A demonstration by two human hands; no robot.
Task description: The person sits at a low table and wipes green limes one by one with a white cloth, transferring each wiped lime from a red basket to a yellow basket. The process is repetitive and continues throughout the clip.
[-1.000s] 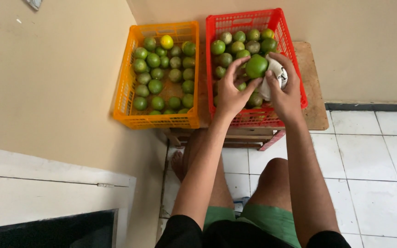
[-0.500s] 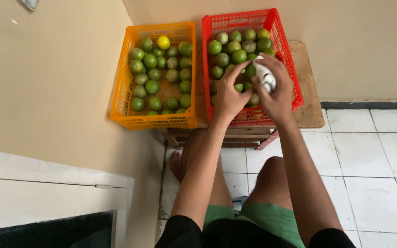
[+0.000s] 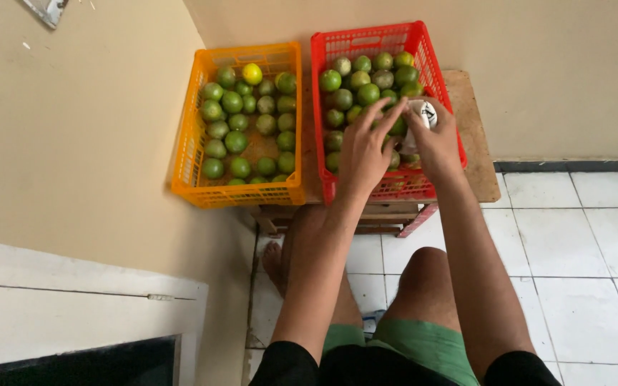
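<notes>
Change: the green fruit I held up a second ago is out of my grip; both hands sit lower over the red crate.
Left hand: fingers spread open over the green fruits, holding nothing.
Right hand: curled around a white rounded object at the crate's right side.
Orange crate: just beside, also holding fruit.
Support: a wooden table.

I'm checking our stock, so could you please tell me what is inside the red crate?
The red crate holds green citrus fruits, some yellowish. The left hand and the right hand, which holds a small white object, cover its near part, so anything beneath them is hidden.
</notes>
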